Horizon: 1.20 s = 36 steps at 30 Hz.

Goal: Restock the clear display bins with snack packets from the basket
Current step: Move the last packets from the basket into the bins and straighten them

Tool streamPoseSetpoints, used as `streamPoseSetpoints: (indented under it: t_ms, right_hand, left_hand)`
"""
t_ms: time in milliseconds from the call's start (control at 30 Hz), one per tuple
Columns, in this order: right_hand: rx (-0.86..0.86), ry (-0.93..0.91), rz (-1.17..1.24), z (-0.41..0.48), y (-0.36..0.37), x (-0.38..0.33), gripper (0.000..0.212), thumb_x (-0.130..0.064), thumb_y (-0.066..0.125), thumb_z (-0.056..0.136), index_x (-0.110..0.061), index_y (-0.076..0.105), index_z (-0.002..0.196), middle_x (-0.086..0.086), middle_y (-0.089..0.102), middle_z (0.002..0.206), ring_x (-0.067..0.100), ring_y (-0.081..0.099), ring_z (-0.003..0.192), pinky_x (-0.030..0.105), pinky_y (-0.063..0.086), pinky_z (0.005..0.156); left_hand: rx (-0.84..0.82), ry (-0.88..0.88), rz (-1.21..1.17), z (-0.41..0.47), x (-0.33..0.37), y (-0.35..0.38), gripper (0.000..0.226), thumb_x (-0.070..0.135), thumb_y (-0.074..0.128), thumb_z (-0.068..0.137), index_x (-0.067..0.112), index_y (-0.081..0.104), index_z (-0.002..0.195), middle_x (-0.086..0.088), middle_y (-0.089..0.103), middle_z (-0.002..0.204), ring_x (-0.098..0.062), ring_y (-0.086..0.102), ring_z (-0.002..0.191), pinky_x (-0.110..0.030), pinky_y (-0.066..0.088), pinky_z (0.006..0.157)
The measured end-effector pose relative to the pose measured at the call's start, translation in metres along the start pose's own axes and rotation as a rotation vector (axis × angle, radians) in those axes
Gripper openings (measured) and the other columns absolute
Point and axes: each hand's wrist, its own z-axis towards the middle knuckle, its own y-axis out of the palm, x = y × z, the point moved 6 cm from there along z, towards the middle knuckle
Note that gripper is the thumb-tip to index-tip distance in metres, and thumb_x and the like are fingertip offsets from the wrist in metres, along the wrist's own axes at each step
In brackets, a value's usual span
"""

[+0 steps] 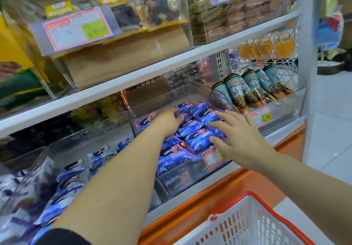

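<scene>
Both hands work the heaped blue packets (196, 140) in the clear bin (182, 183) at frame centre. The right hand (236, 138) has fingers spread flat, seemingly levelling the pile, while the left hand (167, 122) curls over one packet, grip unclear. The basket (247, 222) waits lower right, within reach.

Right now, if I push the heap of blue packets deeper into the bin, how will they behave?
The blue packets look puffy and glossy, so probably light and slippery, sliding over each other rather than moving together. Heaped near the front of the clear bin, some may spill out.
</scene>
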Motion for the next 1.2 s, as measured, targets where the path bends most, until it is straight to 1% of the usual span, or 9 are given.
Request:
streamPoseSetpoints:
  t_ms: [100,167,233,367,600,767,867,1133,1200]
  right_hand:
    - [0.081,-0.08,-0.008,-0.014,-0.006,-0.011,0.057,-0.06,0.03,0.089,-0.031,0.061,0.127,-0.001,0.048,0.145,0.022,0.035,0.14,0.054,0.013,0.117]
    - [0.124,-0.148,-0.031,-0.025,-0.013,-0.02,0.048,-0.053,0.038,0.089,-0.026,0.066,0.117,0.001,0.058,0.132,0.027,0.048,0.127,0.052,0.028,0.111]
    - [0.162,-0.226,-0.008,-0.042,-0.02,-0.033,0.036,-0.042,0.047,0.089,-0.02,0.069,0.106,0.002,0.065,0.115,0.03,0.058,0.109,0.049,0.043,0.096]
    - [-0.07,-0.242,0.086,-0.088,-0.008,-0.048,0.034,-0.041,0.042,0.086,-0.022,0.069,0.093,0.001,0.068,0.09,0.027,0.062,0.087,0.042,0.052,0.073]
    - [-0.575,-0.238,-0.088,-0.168,0.084,-0.057,0.018,-0.034,0.051,0.091,-0.03,0.067,0.1,-0.004,0.07,0.102,0.023,0.065,0.093,0.037,0.053,0.078]
    - [-0.919,-0.109,-0.056,-0.227,0.172,-0.058,0.032,-0.036,0.055,0.095,-0.024,0.061,0.124,0.0,0.062,0.126,0.021,0.056,0.115,0.036,0.046,0.099]
    - [-1.14,-0.066,-0.037,-0.264,0.215,-0.055,0.04,-0.037,0.053,0.098,-0.019,0.054,0.133,0.003,0.055,0.135,0.022,0.048,0.126,0.034,0.039,0.103]
    - [-1.249,0.097,0.011,-0.287,0.261,-0.039,0.043,-0.037,0.054,0.097,-0.018,0.051,0.135,0.004,0.052,0.137,0.023,0.047,0.126,0.033,0.039,0.102]
    - [-1.26,0.122,0.025,-0.288,0.266,-0.038,0.043,-0.038,0.055,0.097,-0.018,0.051,0.136,0.004,0.052,0.138,0.023,0.048,0.126,0.034,0.04,0.102]
  left_hand:
    - [0.1,0.041,-0.023,-0.026,0.005,-0.015,0.041,0.034,0.052,0.1,0.024,0.053,0.14,-0.005,0.056,0.14,-0.026,0.057,0.12,-0.031,0.046,0.093]
    - [0.202,0.087,-0.059,-0.056,0.012,-0.023,0.033,0.028,0.051,0.1,0.027,0.06,0.131,-0.002,0.06,0.134,-0.026,0.062,0.111,-0.032,0.048,0.088]
    - [0.322,0.166,-0.082,-0.097,0.021,-0.025,0.03,0.022,0.051,0.098,0.027,0.063,0.125,-0.001,0.061,0.128,-0.024,0.061,0.112,-0.035,0.048,0.094]
    - [0.378,0.389,-0.116,-0.184,0.026,0.012,0.026,0.019,0.05,0.093,0.022,0.068,0.112,0.002,0.067,0.112,-0.019,0.061,0.107,-0.039,0.048,0.092]
    - [0.021,0.274,-0.005,-0.255,-0.029,0.127,0.026,0.024,0.05,0.095,0.031,0.066,0.115,0.01,0.066,0.118,-0.015,0.06,0.105,-0.035,0.052,0.083]
    - [-0.459,0.066,0.135,-0.279,-0.089,0.245,0.033,0.026,0.05,0.097,0.028,0.058,0.128,0.0,0.06,0.131,-0.024,0.059,0.112,-0.037,0.051,0.089]
    - [-0.718,0.003,0.206,-0.298,-0.128,0.306,0.032,0.027,0.054,0.096,0.025,0.056,0.127,-0.003,0.059,0.128,-0.027,0.059,0.107,-0.036,0.05,0.081]
    - [-0.867,-0.117,0.332,-0.322,-0.179,0.38,0.041,0.021,0.055,0.097,0.015,0.041,0.135,-0.007,0.051,0.099,-0.023,0.05,0.072,-0.037,0.044,0.064]
    - [-0.854,-0.134,0.339,-0.328,-0.183,0.389,0.041,0.018,0.057,0.096,0.014,0.04,0.133,-0.009,0.05,0.105,-0.026,0.051,0.073,-0.037,0.042,0.062]
